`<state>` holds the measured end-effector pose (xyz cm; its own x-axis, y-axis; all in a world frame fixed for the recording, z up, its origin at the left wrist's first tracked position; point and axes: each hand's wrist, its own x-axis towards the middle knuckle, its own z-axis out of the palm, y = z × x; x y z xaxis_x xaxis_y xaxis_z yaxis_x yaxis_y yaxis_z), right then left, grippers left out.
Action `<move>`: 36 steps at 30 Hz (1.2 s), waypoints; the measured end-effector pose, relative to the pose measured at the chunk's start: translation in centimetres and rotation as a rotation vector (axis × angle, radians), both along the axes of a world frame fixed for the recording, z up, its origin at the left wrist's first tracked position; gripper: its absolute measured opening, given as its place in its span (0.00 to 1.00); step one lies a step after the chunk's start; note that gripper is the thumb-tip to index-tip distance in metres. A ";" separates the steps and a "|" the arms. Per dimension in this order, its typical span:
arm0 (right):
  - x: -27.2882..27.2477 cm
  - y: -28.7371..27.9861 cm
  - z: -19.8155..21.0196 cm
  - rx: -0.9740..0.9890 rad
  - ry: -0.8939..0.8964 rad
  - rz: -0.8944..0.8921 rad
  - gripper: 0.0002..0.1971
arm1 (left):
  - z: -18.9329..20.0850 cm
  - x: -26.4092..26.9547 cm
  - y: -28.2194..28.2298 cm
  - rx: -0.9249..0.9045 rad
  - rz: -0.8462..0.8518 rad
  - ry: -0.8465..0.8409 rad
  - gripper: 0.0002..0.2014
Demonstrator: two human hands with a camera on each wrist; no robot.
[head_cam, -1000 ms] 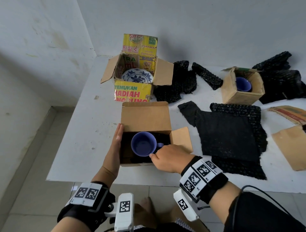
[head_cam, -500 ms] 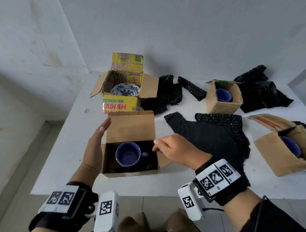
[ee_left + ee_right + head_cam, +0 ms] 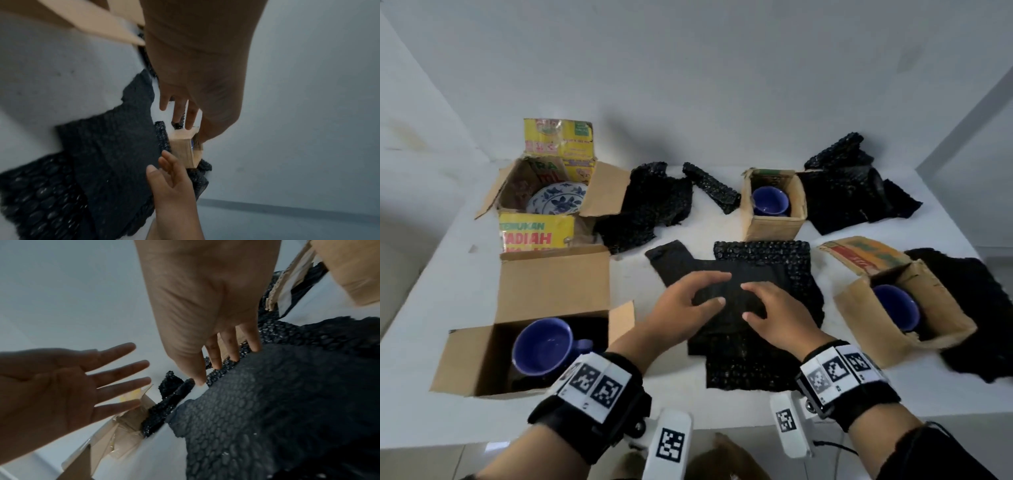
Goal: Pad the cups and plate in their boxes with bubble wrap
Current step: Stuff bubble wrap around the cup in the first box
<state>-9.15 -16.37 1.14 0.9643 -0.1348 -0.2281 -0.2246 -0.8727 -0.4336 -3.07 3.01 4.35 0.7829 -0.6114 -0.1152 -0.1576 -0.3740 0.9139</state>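
A black bubble wrap sheet [image 3: 753, 274] lies flat at the table's middle, on top of another bubbly piece [image 3: 743, 370]. My left hand [image 3: 688, 301] and right hand [image 3: 770, 308] are side by side over it, fingers spread and holding nothing; I cannot tell if they touch it. The wrist views show the left hand [image 3: 180, 110], the right hand [image 3: 218, 345] and the sheet [image 3: 277, 402] below them. A blue cup [image 3: 544, 346] sits in the near-left open box [image 3: 469, 359] on black wrap. Two more blue cups sit in a back box [image 3: 774, 226] and a right box [image 3: 873, 322]. A patterned plate [image 3: 556, 202] lies in the yellow box [image 3: 534, 233].
More black bubble wrap lies beside the yellow box [image 3: 650, 205], as a small roll [image 3: 712, 188], at the back right [image 3: 852, 192] and at the far right [image 3: 979, 325]. The white table's front edge [image 3: 482, 435] runs just below my wrists. Walls close the back and left.
Both hands have left the near-left cup box and moved right, over the flat bubble wrap sheet. My head has turned right, bringing the right box into view.
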 end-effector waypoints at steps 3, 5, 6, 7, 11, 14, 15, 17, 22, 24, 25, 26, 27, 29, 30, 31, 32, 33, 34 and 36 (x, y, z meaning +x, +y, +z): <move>0.0 -1.7 -1.4 -0.070 0.114 0.070 0.41 | -2.5 0.1 -3.0 0.209 -0.069 -0.083 0.23; 0.0 -2.2 -2.4 -0.150 0.232 0.130 0.49 | -4.3 0.0 -4.2 0.346 -0.107 -0.116 0.28; 0.0 -2.3 -2.8 -0.189 0.291 0.161 0.51 | -5.1 0.0 -4.5 0.404 -0.122 -0.114 0.30; -0.1 -2.3 -3.2 -0.225 0.335 0.191 0.51 | -5.8 -0.1 -4.8 0.453 -0.136 -0.100 0.33; -0.2 -2.4 -4.2 -0.294 0.309 0.244 0.42 | -7.4 -0.4 -5.4 0.614 -0.172 -0.053 0.42; 0.4 -2.9 -3.9 -0.264 0.254 0.246 0.30 | -7.6 -0.4 -5.6 0.706 -0.200 -0.095 0.46; 0.7 -3.0 -3.5 -0.250 0.249 0.243 0.27 | -7.5 -0.3 -5.6 0.721 -0.205 -0.098 0.47; 1.4 -3.1 -2.6 -0.235 0.236 0.233 0.23 | -7.2 -0.3 -5.9 0.745 -0.189 -0.124 0.41; 3.4 -3.4 0.4 -0.197 -0.007 0.196 0.14 | -5.1 1.6 -6.6 0.561 0.037 -0.258 0.18; 4.1 -3.5 1.5 -0.126 -0.185 0.167 0.14 | -3.8 2.8 -6.7 0.461 0.084 -0.237 0.16; 4.3 -3.6 2.1 -0.085 -0.268 0.154 0.14 | -3.2 3.3 -6.7 0.398 0.108 -0.198 0.14; 4.4 -3.7 2.5 -0.057 -0.342 0.149 0.14 | -2.5 3.8 -6.6 0.333 0.129 -0.154 0.13; 4.5 -3.9 2.9 -0.047 -0.406 0.148 0.13 | -1.9 4.2 -6.6 0.277 0.139 -0.118 0.12; 4.6 -4.2 3.4 -0.046 -0.487 0.142 0.10 | -1.0 4.9 -6.3 0.208 0.126 -0.095 0.09; 4.6 -4.3 3.4 -0.045 -0.503 0.140 0.09 | -0.7 5.2 -6.1 0.196 0.110 -0.104 0.08; 4.6 -4.4 3.3 -0.045 -0.501 0.142 0.08 | -0.5 5.4 -5.9 0.200 0.095 -0.119 0.08; 4.5 -4.5 3.2 -0.041 -0.485 0.143 0.08 | -0.5 5.5 -5.8 0.214 0.080 -0.129 0.08; 4.4 -4.4 3.0 -0.032 -0.466 0.138 0.08 | -0.5 5.5 -5.6 0.231 0.067 -0.134 0.08; 4.2 -4.4 2.8 -0.020 -0.445 0.127 0.08 | -0.7 5.5 -5.6 0.252 0.055 -0.138 0.08; 3.8 -4.1 2.5 -0.012 -0.379 0.100 0.06 | -1.1 5.3 -5.7 0.291 0.046 -0.158 0.10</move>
<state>-5.35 -20.50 3.64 0.9884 -0.0367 0.1474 0.0355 -0.8876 -0.4593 2.19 -2.68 3.30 0.8310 -0.5345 -0.1544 -0.2661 -0.6256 0.7333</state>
